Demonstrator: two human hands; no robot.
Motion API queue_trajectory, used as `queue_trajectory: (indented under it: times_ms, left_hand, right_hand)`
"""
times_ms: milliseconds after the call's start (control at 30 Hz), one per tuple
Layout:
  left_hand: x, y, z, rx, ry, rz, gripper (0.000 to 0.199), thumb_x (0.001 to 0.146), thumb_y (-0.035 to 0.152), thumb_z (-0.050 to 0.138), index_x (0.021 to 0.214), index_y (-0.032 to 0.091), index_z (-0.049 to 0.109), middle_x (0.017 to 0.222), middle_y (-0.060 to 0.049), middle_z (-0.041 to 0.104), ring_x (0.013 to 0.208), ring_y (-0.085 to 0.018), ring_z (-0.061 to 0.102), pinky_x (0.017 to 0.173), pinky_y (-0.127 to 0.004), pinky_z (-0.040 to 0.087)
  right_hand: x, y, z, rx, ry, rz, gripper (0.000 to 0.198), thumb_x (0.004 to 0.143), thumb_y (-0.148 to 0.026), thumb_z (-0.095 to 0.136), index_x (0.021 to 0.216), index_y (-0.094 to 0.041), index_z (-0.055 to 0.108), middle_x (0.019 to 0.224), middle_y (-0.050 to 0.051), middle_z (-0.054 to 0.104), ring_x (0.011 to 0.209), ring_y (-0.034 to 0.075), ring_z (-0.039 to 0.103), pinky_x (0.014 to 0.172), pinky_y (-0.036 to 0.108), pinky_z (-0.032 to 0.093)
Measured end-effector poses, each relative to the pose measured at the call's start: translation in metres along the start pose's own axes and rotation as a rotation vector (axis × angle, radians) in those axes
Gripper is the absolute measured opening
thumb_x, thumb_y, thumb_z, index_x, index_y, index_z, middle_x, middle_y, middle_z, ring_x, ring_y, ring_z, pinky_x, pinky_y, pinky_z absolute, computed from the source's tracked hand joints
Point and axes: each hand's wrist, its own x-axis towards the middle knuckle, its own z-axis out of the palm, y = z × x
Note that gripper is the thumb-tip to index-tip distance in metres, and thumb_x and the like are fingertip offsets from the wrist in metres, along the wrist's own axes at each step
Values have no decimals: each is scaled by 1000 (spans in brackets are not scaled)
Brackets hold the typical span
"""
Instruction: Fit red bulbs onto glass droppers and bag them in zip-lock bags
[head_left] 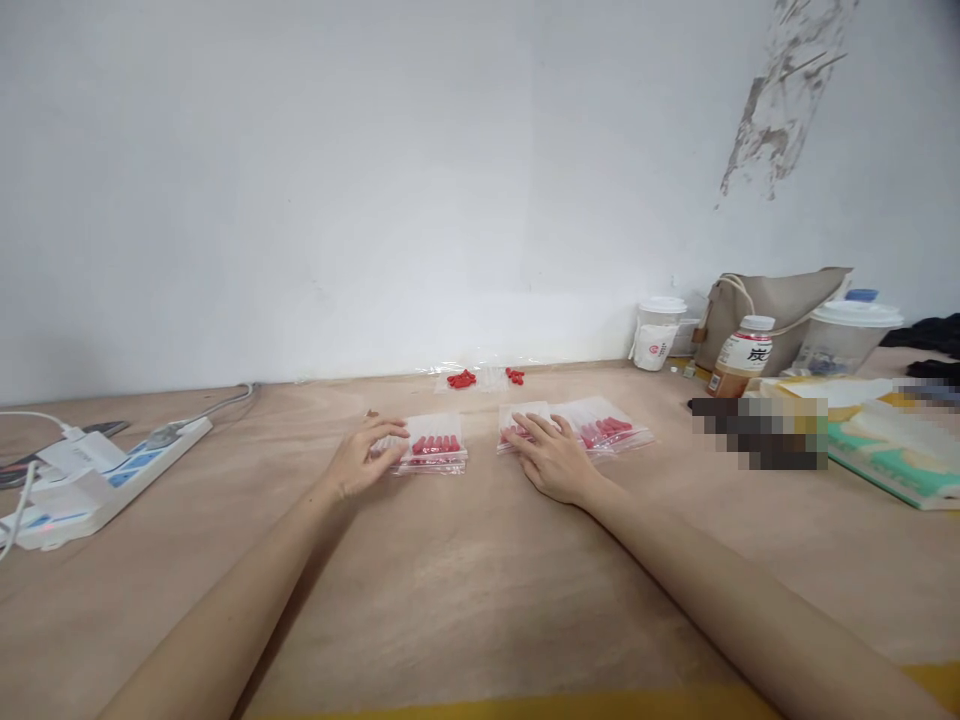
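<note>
My left hand [370, 457] rests with its fingers apart at the left edge of a clear zip bag [439, 440] holding several small red pieces in a row. It looks like more than one bag is stacked there. My right hand [553, 457] lies flat, fingers spread, over another clear bag [517, 412] with red pieces, partly hidden under the fingers. Just right of that hand are overlapping bags [611, 430] with more red pieces. Against the wall, loose-looking red pieces [461, 379] lie on clear plastic, with a smaller group [515, 376] beside them.
A white power strip [142, 475] with plugged-in chargers lies at left. On the right stand a lidded cup [657, 335], a drink bottle [742, 358], a beige bag [772, 300], a clear tub [847, 340] and a green-edged book [892, 460]. The wall bounds the table's back.
</note>
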Motion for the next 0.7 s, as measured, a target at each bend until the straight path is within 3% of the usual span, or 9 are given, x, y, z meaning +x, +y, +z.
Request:
queue_trajectory:
  times_ms: [67,133,267,433,567,700]
  left_hand:
    - [5,-7,1,39,68,-231,23,73,35,52,88,19,60,109,-8,59,107,-28,49,92,-43,35]
    - [10,-15,4,53,95,-376,32,68,35,56,92,14,56,100,-16,60,101,-35,52,84,-52,37]
    - [12,-26,5,-12,32,-538,51,52,36,71,93,13,51,79,-14,64,78,-35,60,66,-46,47]
    - [13,-28,-3,-151,16,-648,52,45,22,75,90,13,49,62,-4,62,59,-25,62,52,-33,49]
    - [16,-28,-16,-257,101,-675,57,60,13,64,111,10,39,60,0,60,49,-18,60,47,-28,48]
    - [21,-7,-24,-338,191,-564,55,75,19,51,125,14,28,70,-2,63,56,-14,61,54,-25,49]
  right_hand:
    - [1,0,1,0,-43,29,41,78,-21,44,120,-26,45,127,8,43,109,24,40,91,46,20]
    - [0,0,2,11,-76,65,38,78,-21,43,116,-27,48,120,6,50,104,24,44,89,47,20]
    - [-3,0,1,27,-87,152,31,77,-21,44,106,-26,55,109,6,57,97,23,48,84,42,24]
    - [-11,2,-6,2,-94,220,28,79,-34,43,101,-22,56,104,8,58,92,23,50,83,40,24]
    - [-13,1,-9,5,-94,217,34,80,-39,42,106,-20,53,105,8,57,93,23,49,86,39,21]
    - [-12,0,-9,-1,-91,209,36,80,-40,42,108,-20,52,104,9,58,94,24,49,89,41,18]
